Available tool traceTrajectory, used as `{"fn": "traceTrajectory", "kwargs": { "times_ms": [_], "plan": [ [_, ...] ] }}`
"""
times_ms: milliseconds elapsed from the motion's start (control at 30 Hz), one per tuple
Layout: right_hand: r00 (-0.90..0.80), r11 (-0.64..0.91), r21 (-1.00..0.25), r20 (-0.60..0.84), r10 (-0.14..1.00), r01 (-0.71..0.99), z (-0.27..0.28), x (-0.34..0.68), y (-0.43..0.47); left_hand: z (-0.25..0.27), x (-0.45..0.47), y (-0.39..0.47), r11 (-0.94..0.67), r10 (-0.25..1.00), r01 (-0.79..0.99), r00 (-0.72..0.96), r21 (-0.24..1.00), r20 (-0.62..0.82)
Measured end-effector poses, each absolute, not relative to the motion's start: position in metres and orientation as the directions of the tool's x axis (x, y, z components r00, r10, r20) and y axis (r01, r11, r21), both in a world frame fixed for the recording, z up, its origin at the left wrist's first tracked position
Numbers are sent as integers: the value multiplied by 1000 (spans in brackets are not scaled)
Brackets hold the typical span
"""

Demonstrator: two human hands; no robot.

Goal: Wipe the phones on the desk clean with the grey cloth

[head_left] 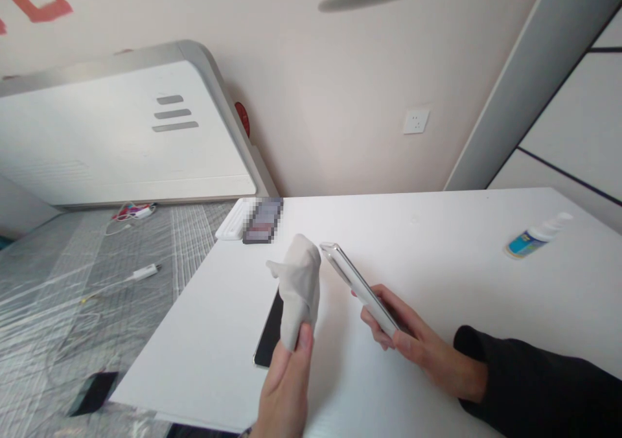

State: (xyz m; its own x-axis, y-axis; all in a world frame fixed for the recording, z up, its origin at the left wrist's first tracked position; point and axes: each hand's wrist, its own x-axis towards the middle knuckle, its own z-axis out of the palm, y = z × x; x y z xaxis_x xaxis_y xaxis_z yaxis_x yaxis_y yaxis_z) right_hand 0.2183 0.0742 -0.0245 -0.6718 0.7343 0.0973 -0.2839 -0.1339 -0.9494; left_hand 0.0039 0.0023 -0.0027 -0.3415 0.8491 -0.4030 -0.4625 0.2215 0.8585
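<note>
In the head view my left hand (pixel 286 383) is closed on a pale grey cloth (pixel 299 282), bunched and raised above the table. My right hand (pixel 408 334) grips a silver-edged smartphone (pixel 362 289), tilted and seen nearly edge-on. A small gap separates the cloth from the phone's upper end. Beneath the cloth lies a second phone with a dark face (pixel 269 337), partly covered from view by the cloth and my left hand.
On the white table (pixel 466 282), a spray bottle (pixel 537 236) lies at the right. A white case (pixel 232 219) and a blurred dark phone-like item (pixel 264 221) sit at the back left. Left of the table, a plastic-covered bed (pixel 160 321) holds a charger (pixel 146 271) and a dark flat object (pixel 93 391).
</note>
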Motion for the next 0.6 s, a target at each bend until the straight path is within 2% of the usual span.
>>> {"fn": "traceTrajectory", "kwargs": {
  "times_ms": [100, 200, 300, 367, 433, 500, 600],
  "plan": [
    [-670, -20, -981, 118, 733, -194, -16, 215, 72, -8, 17, -1, 229, 859, -475, -313, 850, -406],
    [-573, 143, -984, 176, 800, -102, -16, 213, 72, -6, 33, -5, 218, 929, -567, -128, 794, -346],
    [-469, 310, -936, 201, 860, 168, -21, 217, 76, 2, 38, -10, 351, 925, -631, 121, 692, -360],
    [-473, 426, -842, 243, 847, 331, -23, 220, 82, 11, 34, -8, 378, 925, -687, 251, 621, -285],
    [-524, 540, -734, 295, 799, 411, -24, 222, 87, 23, 24, -2, 299, 954, -768, 261, 566, -150],
    [-568, 621, -637, 329, 754, 456, -24, 223, 90, 35, 15, 5, 171, 984, -846, 172, 505, -45],
    [-597, 697, -521, 379, 707, 493, -24, 222, 91, 42, 9, 12, 117, 992, -886, 127, 449, -6]
  ]
}}
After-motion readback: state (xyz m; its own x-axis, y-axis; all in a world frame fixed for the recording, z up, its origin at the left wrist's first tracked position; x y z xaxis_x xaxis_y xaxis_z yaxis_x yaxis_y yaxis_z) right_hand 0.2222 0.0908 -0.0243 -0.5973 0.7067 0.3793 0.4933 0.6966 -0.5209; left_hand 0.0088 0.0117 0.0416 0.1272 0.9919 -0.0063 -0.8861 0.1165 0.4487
